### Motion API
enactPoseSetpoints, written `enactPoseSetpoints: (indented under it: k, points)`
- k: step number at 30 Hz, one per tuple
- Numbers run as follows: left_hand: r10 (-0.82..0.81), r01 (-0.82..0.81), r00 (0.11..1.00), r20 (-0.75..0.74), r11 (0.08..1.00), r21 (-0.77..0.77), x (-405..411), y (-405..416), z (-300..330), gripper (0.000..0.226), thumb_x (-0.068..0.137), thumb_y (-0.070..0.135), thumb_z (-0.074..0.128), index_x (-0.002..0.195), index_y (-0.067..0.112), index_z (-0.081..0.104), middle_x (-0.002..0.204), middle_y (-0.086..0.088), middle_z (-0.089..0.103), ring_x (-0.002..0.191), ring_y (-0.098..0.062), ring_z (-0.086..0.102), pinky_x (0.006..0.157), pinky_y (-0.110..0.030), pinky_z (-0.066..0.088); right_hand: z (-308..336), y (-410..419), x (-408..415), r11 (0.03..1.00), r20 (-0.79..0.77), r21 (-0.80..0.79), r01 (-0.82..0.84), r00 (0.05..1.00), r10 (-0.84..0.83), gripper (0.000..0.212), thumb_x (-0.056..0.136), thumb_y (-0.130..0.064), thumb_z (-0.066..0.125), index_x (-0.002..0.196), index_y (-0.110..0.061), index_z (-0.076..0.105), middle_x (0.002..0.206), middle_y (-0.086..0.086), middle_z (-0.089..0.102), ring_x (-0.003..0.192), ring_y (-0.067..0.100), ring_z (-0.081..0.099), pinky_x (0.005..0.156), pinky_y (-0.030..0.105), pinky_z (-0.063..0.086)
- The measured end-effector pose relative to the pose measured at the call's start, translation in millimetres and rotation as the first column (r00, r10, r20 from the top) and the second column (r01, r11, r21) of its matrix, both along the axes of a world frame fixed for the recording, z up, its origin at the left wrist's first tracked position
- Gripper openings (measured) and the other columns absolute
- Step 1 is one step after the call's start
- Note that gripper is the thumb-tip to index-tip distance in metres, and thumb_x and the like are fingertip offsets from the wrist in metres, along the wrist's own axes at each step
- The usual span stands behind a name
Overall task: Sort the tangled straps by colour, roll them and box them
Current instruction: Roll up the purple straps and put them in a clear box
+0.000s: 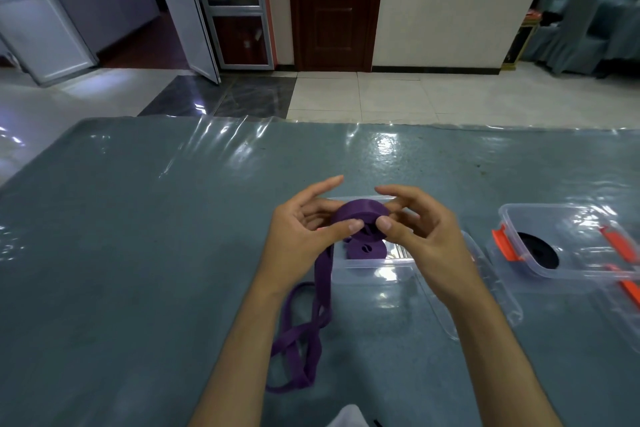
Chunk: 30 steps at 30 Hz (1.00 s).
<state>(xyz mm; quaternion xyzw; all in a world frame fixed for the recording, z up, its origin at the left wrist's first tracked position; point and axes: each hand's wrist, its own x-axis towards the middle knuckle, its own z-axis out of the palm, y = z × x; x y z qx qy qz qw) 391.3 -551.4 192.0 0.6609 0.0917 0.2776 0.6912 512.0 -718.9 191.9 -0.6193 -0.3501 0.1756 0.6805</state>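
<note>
Both hands, left hand (pixel 304 225) and right hand (pixel 415 236), pinch the purple strap roll (pixel 360 215) between thumb and fingers; it seems soft, light, springy, so grip its flat sides.

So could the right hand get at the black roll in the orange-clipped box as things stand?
Probably yes, once it lets go. The box stands open-topped just to its right with the black roll uncovered, but the right hand is busy pinching the purple roll together with the left hand.
</note>
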Motion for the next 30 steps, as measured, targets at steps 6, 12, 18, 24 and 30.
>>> enactPoseSetpoints:
  k: [6,12,18,24,30]
  points:
    - [0.02,-0.019,1.0,-0.022,0.999,0.051,0.7,2.5,-1.5,0.052,0.071,0.022,0.097,0.117,0.03,0.074,0.101,-0.001,0.079,0.093,-0.017,0.078,0.084,-0.022,0.059,3.0,-2.0,-1.6,0.995,-0.087,-0.089,-0.047,0.995,0.04,0.038,0.082,-0.046,0.087,0.11,-0.022,0.078,0.109,0.009,0.079,0.105,0.038,0.075,0.094,0.062,0.06]
    - [0.038,-0.033,0.999,-0.036,0.991,0.131,0.2,5.7,-3.5,0.048,0.069,0.03,0.097,0.109,0.035,0.072,0.097,0.0,0.078,0.095,-0.017,0.075,0.092,-0.029,0.058,5.3,1.8,-6.3,0.989,0.007,-0.145,-0.035,0.999,0.036,0.024,0.092,-0.028,0.073,0.113,-0.015,0.071,0.105,0.007,0.079,0.102,0.028,0.076,0.095,0.062,0.058]
    - [0.077,-0.079,0.997,0.031,0.995,0.06,0.3,-1.8,-1.1,0.04,0.07,0.027,0.097,0.103,0.032,0.074,0.101,-0.002,0.079,0.094,-0.02,0.077,0.086,-0.026,0.06,15.9,-1.0,2.7,0.979,0.073,-0.196,-0.056,0.995,0.072,0.029,0.082,-0.034,0.082,0.106,-0.021,0.076,0.102,0.0,0.078,0.093,0.03,0.074,0.089,0.055,0.061]
    - [-0.008,0.007,0.996,0.091,1.0,0.015,7.5,-4.2,5.3,0.029,0.083,0.017,0.089,0.109,0.024,0.078,0.109,-0.005,0.078,0.105,-0.021,0.075,0.09,-0.026,0.058,7.8,5.5,-8.1,0.997,-0.071,0.029,0.075,0.995,-0.073,0.027,0.081,-0.038,0.085,0.104,-0.028,0.078,0.106,0.009,0.079,0.095,0.036,0.077,0.086,0.057,0.064]
    - [0.061,-0.05,0.989,0.132,0.995,-0.082,0.9,-0.6,3.5,0.048,0.083,0.027,0.09,0.124,0.03,0.065,0.109,-0.007,0.077,0.105,-0.026,0.076,0.089,-0.028,0.059,0.7,17.0,-13.3,0.997,-0.283,0.052,-0.049,0.957,0.062,0.031,0.076,-0.036,0.088,0.104,-0.025,0.081,0.108,0.008,0.08,0.1,0.027,0.079,0.082,0.033,0.063]
